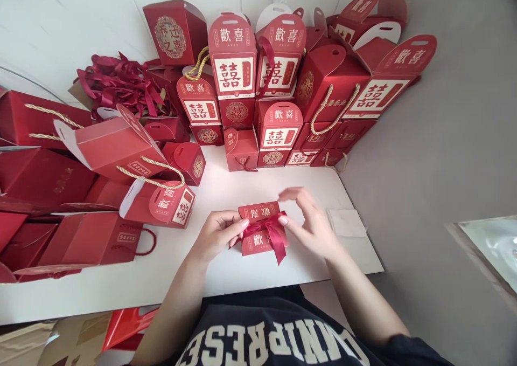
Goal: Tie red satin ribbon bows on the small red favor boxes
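Observation:
A small red gift box with pale printed characters lies on the white table in front of me. Across its top runs a dark red ribbon, tied in a bow with a tail hanging over the near edge. My left hand is at the box's left side, thumb and fingers closed on the left part of the ribbon. On the other side, my right hand has its thumb by the bow's right loop. Its fingers are apart and bent above the box's far right corner.
Stacked red gift boxes line the table's back. More red boxes crowd the left, some with rope handles. Loose dark red ribbons are heaped behind them. A white paper-like pad lies right, near the grey wall.

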A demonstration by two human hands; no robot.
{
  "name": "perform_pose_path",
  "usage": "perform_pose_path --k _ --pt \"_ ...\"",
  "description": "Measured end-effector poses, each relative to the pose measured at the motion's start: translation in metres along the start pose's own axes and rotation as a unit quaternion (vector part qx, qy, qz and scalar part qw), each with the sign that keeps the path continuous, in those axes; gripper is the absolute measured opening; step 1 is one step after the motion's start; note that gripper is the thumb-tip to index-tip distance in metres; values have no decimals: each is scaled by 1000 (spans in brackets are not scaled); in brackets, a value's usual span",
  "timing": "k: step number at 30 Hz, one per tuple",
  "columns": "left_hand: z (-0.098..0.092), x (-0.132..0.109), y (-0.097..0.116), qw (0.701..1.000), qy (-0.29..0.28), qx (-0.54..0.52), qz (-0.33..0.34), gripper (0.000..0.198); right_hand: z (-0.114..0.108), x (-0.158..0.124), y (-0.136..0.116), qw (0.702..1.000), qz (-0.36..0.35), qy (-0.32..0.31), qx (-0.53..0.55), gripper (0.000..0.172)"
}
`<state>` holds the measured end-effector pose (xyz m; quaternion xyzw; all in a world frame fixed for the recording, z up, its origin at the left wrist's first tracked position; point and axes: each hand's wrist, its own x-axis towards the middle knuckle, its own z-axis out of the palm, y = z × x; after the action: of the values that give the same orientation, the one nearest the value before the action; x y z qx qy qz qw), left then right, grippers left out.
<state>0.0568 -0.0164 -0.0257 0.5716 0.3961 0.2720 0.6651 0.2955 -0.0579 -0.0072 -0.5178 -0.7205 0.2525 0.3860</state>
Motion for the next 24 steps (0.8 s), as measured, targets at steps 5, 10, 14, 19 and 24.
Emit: perform_pose_path --k 5,10,14,19,24 --pt "3 -4 9 997 21 70 15 44 27 -30 -30 965 -44 47 -254 23" --pt "3 -2 19 980 52 182 54 49 17 -28 -33 982 4 17 -189 17" --pt "5 4 12 978 59 197 42 52 -4 -18 -30 989 120 -89 4 35" --pt "13 12 -5 991 129 30 -35 49 -4 -16 -15 942 232 -170 171 46" --pt "10 14 -6 990 117 -50 -56 51 -11 -19 0 916 233 -262 193 48"
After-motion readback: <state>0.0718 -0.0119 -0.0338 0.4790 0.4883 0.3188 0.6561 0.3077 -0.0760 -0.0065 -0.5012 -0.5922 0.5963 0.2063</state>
